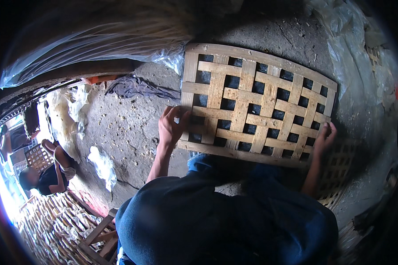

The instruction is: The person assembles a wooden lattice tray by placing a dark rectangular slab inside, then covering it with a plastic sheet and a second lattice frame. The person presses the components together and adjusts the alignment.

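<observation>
**A woven bamboo lattice panel, held by its 2 ends**

I have 1 woven bamboo lattice panel (241, 110) in front of my knees, the middle of everything here. My left hand (172, 126) grasps its left edge, thumb toward the slats; my right hand (325, 137) grips its right edge near the lower corner. Whether its underside rests on anything, I cannot tell.

As far as I can judge, the weaving is done: strips cross over and under throughout, and border slats run along the long sides. What is left, this view doesn't settle.

My blue trousers (163, 216) crowd the panel's near edge. Clear plastic film (97, 51) comes close to its upper left corner, and a dark crumpled cloth (139, 88) lies just left of it; either could snag a corner. Right of the panel hangs plastic sheeting (347, 42), with a second lattice (336, 170) below it in shadow. Well left of the panel are a crumpled plastic bag (102, 167), a crouching co-worker (53, 179) and, lower, a wooden frame (104, 236) beside rows of pale sticks (53, 221).
</observation>
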The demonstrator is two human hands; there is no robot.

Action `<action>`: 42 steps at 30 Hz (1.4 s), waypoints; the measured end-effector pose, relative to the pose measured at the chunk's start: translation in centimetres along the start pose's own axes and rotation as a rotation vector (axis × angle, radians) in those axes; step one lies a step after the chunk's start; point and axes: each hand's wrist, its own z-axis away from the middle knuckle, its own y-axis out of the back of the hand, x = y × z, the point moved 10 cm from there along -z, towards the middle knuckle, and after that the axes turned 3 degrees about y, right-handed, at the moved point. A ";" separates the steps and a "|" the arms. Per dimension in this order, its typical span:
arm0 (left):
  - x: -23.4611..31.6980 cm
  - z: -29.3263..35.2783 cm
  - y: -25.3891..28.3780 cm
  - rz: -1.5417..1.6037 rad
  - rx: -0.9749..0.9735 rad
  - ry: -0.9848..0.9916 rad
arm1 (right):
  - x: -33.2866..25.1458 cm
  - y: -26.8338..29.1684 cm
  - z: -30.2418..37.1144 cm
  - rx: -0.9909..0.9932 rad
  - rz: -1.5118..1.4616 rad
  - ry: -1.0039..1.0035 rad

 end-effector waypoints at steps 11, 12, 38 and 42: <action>9.4 -4.9 2.7 -0.246 0.220 -0.431 | -1.5 -0.3 0.1 -0.001 0.138 0.018; 10.7 -6.6 1.9 -0.221 0.192 -0.457 | -1.3 0.0 0.0 0.005 0.150 0.020; 10.9 -18.9 -1.7 -0.143 0.247 -0.421 | -0.8 -0.9 -0.2 -0.016 0.155 0.021; 11.5 -18.6 -1.1 -0.073 0.316 -0.413 | -0.7 -1.0 -0.3 -0.068 0.188 -0.038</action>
